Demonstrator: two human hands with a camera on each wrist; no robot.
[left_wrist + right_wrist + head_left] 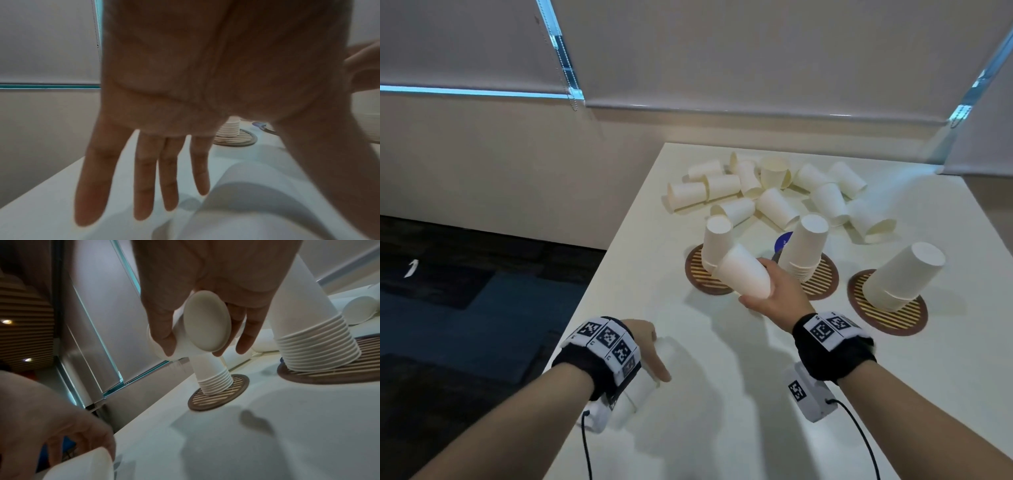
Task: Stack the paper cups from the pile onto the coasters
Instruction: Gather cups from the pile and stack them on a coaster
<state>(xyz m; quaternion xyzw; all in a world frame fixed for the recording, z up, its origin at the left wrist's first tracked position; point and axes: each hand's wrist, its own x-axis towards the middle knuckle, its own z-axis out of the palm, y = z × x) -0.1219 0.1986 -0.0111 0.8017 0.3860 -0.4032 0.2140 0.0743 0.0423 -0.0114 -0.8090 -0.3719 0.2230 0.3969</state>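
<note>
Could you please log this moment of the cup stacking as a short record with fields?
right hand: grips a paper cup, tilted, beside the left stack
left hand: fingers straight; a second cup lies under it
coasters: three, each bearing an upside-down stack; left coaster, middle coaster, right coaster
pile: loose cups at the far end of the table

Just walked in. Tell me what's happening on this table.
A person is stacking paper cups upside down onto three striped coasters. The right hand grips a cup, tilted, beside the left stack; the middle stack and right stack already stand on their coasters. The left hand, fingers straight, rests by another cup near the table's front edge. A pile of loose cups waits at the back.
</note>
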